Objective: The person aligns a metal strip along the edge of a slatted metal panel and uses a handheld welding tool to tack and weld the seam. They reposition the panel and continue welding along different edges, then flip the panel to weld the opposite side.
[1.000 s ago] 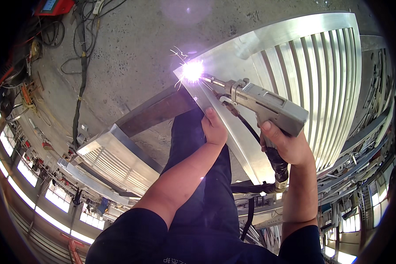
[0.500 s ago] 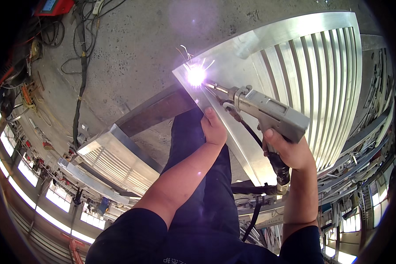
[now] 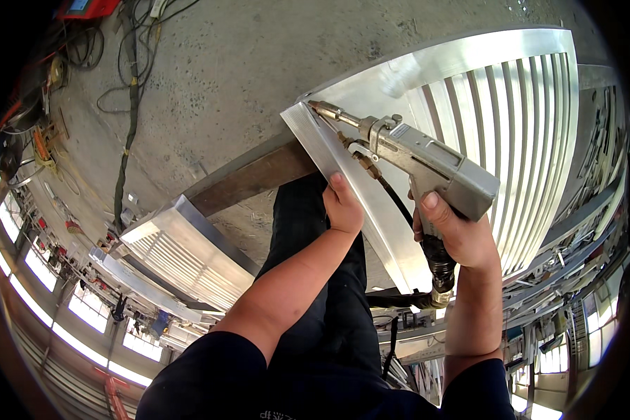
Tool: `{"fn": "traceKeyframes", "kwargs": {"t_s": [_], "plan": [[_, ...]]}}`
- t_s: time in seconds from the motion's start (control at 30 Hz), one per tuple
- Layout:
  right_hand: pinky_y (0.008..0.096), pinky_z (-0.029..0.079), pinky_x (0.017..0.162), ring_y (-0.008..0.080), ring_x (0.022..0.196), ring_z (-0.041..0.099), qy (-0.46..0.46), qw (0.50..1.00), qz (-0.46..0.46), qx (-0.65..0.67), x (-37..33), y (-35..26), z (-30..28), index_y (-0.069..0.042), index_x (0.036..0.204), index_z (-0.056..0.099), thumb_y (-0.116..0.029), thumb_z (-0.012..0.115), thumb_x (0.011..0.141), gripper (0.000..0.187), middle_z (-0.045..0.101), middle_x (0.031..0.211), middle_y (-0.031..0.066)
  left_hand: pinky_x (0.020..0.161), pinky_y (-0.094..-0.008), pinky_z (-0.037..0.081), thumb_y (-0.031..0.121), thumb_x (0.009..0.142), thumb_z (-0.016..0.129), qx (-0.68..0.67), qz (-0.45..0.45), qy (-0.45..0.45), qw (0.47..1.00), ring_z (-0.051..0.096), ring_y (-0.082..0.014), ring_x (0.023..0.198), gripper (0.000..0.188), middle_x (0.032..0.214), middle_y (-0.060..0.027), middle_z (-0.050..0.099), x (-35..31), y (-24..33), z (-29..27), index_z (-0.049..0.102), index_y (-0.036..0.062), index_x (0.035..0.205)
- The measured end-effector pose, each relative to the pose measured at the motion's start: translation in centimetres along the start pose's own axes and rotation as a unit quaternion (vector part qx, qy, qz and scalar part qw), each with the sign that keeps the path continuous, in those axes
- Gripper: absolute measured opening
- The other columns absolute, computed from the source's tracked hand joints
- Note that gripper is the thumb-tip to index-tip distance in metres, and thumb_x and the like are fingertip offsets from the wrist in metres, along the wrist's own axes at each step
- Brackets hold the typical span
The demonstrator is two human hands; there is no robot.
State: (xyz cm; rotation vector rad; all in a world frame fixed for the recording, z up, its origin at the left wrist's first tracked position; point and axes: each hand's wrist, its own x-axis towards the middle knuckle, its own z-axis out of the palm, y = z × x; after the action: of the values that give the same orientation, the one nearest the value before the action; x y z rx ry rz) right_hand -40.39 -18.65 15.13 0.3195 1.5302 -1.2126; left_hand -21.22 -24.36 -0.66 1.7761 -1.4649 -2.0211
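Grey concrete floor (image 3: 224,77) fills the upper part of the view, crossed at the left by dark cables (image 3: 128,140), with bright windows (image 3: 89,309) curving along the lower left rim and long metal strips (image 3: 595,203) lying at the right. Up from the lower edge, the right forearm rises almost vertically to the right hand (image 3: 463,234), whose grip is wrapped around the handle of a silver-grey welding gun (image 3: 437,164), thumb pointing upward beside the housing. This gun is over the slotted metal panel (image 3: 388,129), its long axis slanting from the blocky rear at lower right to the slim nozzle at upper left. That nozzle aims at the panel's pointed left corner; whether it touches cannot be told. A black hose (image 3: 397,203) runs below the gun. The left forearm slants up and rightward across dark trousers (image 3: 301,217), and the left hand (image 3: 343,208) lays its thumb on the panel's near left border; its fingers are hidden, so how firmly that grip closes cannot be told. From its corner the panel widens rightward, its curved slots running roughly top to bottom, while a brown metal beam (image 3: 259,171) extends to the lower left toward a second slatted panel (image 3: 189,262)
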Motion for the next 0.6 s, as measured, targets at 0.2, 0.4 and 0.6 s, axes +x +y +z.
{"fn": "traceKeyframes", "kwargs": {"t_s": [0.2, 0.4, 0.6], "plan": [[0.0264, 0.049, 0.057, 0.01, 0.066, 0.059, -0.016, 1.0, 0.0, -0.001, 0.3, -0.1, 0.5, 0.001, 0.11, 0.061, -0.026, 0.074, 0.091, 0.035, 0.063, 0.08, 0.0024, 0.081, -0.0323, 0.048, 0.066, 0.101, 0.028, -0.008, 0.007, -0.007, 1.0, 0.06, -0.0185, 0.091, 0.079, 0.099, -0.0106, 0.065, 0.0, -0.2, 0.0, 0.06, -0.0059, 0.109], [0.0257, 0.048, 0.057, 0.0091, 0.065, 0.058, -0.017, 0.999, 0.009, -0.041, 0.0, -0.5, 0.8, 0.001, 0.111, 0.061, -0.026, 0.074, 0.092, 0.035, 0.064, 0.079, 0.0022, 0.077, -0.0306, 0.048, 0.058, 0.104, 0.033, -0.037, 0.022, 0.005, 0.999, 0.059, -0.0159, 0.086, 0.068, 0.092, -0.0069, 0.065, -0.1, -0.2, 0.1, 0.06, -0.0042, 0.102], [0.0254, 0.048, 0.056, 0.0082, 0.064, 0.058, -0.018, 0.998, -0.007, -0.056, 0.1, -0.8, 1.1, 0.001, 0.113, 0.061, -0.027, 0.072, 0.093, 0.036, 0.064, 0.078, 0.002, 0.078, -0.0301, 0.047, 0.054, 0.105, 0.034, -0.034, 0.032, -0.007, 0.999, 0.06, -0.0156, 0.088, 0.064, 0.094, -0.006, 0.065, -0.1, 0.9, 0.2, 0.061, -0.0046, 0.107]]}}
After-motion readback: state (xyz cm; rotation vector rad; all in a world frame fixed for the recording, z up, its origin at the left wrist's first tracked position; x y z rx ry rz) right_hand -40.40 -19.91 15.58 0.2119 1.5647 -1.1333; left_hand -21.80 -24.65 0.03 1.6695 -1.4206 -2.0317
